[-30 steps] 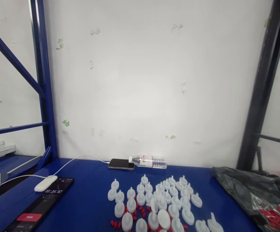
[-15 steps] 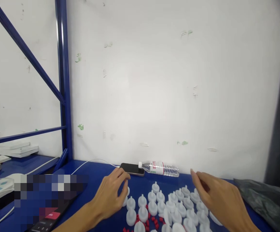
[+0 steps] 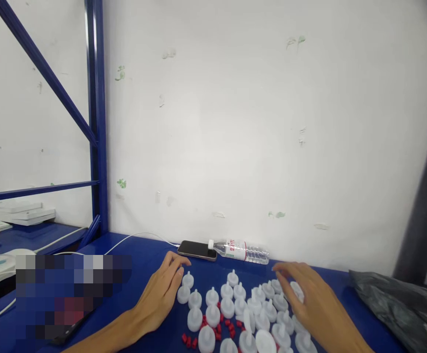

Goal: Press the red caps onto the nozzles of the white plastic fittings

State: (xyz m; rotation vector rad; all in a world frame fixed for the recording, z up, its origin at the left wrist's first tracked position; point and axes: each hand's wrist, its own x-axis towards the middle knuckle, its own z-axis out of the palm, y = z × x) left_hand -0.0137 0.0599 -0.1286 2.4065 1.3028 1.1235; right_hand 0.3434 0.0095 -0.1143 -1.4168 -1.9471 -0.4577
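Observation:
Many white plastic nozzle caps [image 3: 212, 315], each with a thin spout, stand loosely grouped on the blue tabletop [image 3: 132, 274]. Small red caps [image 3: 218, 329] are scattered among them. My left hand [image 3: 158, 294] is at the left edge of the group, fingers loosely bent and thumb apart, with nothing seen in it. Over the right side of the white caps reaches my right hand [image 3: 309, 299], its thumb and fingers apart and no object visible between them. It hides some caps beneath it.
A black phone [image 3: 198, 249] with a white cable and a clear water bottle [image 3: 246, 251] lie along the wall. Dark plastic sheeting [image 3: 393, 304] is at the right. A power strip [image 3: 0, 264], a blurred patch and a blue rack post [image 3: 97, 117] are at the left.
The view has shifted slightly. My right hand has moved left over the white caps, its thumb and fingers now wider apart. My left hand has drawn a little left, uncovering caps beside it.

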